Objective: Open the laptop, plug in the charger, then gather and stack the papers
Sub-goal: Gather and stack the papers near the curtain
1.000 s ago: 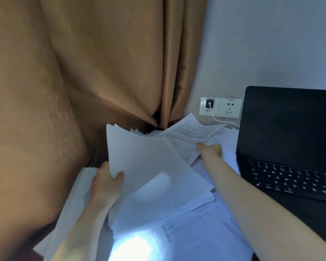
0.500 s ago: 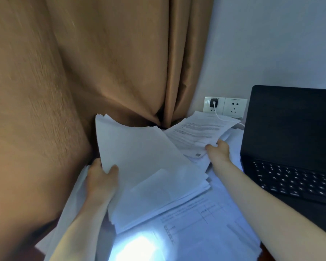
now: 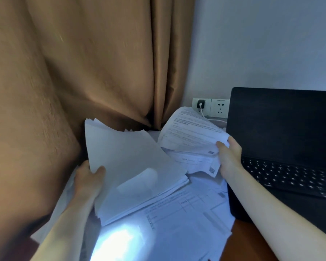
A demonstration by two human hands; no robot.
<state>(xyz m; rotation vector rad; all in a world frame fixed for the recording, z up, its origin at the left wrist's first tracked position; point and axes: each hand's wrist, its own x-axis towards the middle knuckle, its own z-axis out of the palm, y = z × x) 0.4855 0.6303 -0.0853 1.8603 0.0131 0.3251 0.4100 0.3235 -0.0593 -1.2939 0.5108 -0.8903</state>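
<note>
Step in hand: you're on the gathering. The laptop [image 3: 282, 140] stands open and a charger plug [image 3: 201, 104] sits in the wall socket, so by my read only the papers are left.
Loose sheets [image 3: 177, 228]: nearest you, left of the laptop, spread flat over the wooden desk [image 3: 241, 247], with a bright glare patch on them.
Left hand [image 3: 88, 182]: further left of the laptop, thumb clamped over the edge of the thick blank stack [image 3: 132, 166], which is tilted up off the desk.
Right hand [image 3: 229, 155]: right beside the laptop's keyboard, pinching the printed sheets [image 3: 190, 136], lifted and bowed.
Hands: apart, each closed on its own bundle.
Next move: bring the printed sheets across onto the blank stack, edges squared. They're floppy, so mind a slip.
Room: tan curtain [image 3: 73, 72] behind the stack, pale wall [image 3: 262, 44] and white cable [image 3: 209, 118] behind the laptop's left edge.
</note>
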